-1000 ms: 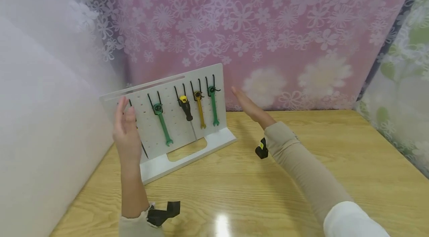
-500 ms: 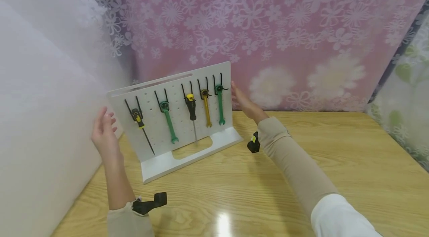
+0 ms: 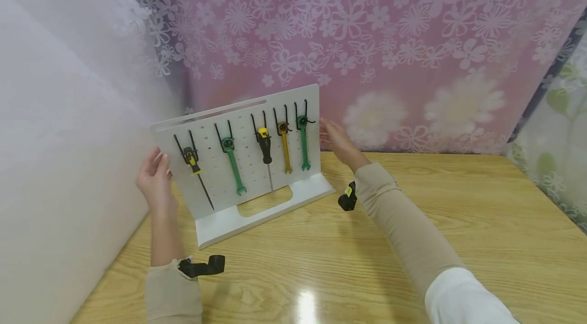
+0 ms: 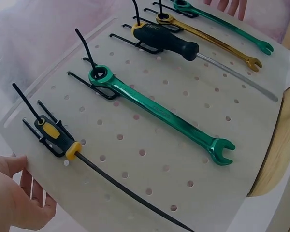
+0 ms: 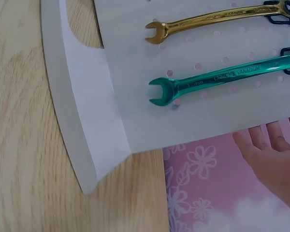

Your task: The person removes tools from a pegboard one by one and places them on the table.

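A white pegboard stand [image 3: 220,217] stands upright on the table, angled, with tools hanging on black hooks. My left hand [image 3: 156,181] is at its left edge; in the left wrist view the thumb [image 4: 14,164] lies at the front and curled fingers reach behind, holding the edge. Beside the right edge my right hand [image 3: 340,141] has its fingers extended, fingertips [image 5: 239,140] at the edge; its thumb is hidden. From left to right hang a yellow-black screwdriver [image 3: 191,161], a green wrench [image 3: 234,168], another screwdriver [image 3: 264,148], a gold wrench [image 3: 286,151] and a second green wrench [image 3: 304,145].
The wood-grain table [image 3: 412,232] extends in front and to the right. A white wall [image 3: 64,135] rises close on the left, and a pink floral cloth [image 3: 367,49] hangs behind. Black wrist cameras [image 3: 347,196] stick out from both sleeves.
My left hand has gone from in front of the board out past its left side, then back in to its edge. The right hand has come in to the right edge. The tools hang as before.
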`<control>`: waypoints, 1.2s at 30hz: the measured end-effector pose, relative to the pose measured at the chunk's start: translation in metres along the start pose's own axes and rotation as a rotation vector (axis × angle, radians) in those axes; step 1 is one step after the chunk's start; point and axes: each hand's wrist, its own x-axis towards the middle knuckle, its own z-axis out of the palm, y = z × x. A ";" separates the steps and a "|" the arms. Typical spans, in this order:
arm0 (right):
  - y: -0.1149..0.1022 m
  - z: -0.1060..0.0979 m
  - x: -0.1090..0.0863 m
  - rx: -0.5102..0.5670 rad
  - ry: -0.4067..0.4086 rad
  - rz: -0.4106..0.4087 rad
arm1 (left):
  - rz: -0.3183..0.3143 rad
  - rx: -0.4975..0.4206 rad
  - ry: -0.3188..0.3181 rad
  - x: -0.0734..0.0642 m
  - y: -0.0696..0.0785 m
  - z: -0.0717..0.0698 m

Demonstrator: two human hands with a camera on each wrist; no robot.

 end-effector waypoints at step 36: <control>0.010 0.001 -0.008 0.119 0.392 0.023 | 0.062 0.093 -0.013 0.019 -0.011 0.006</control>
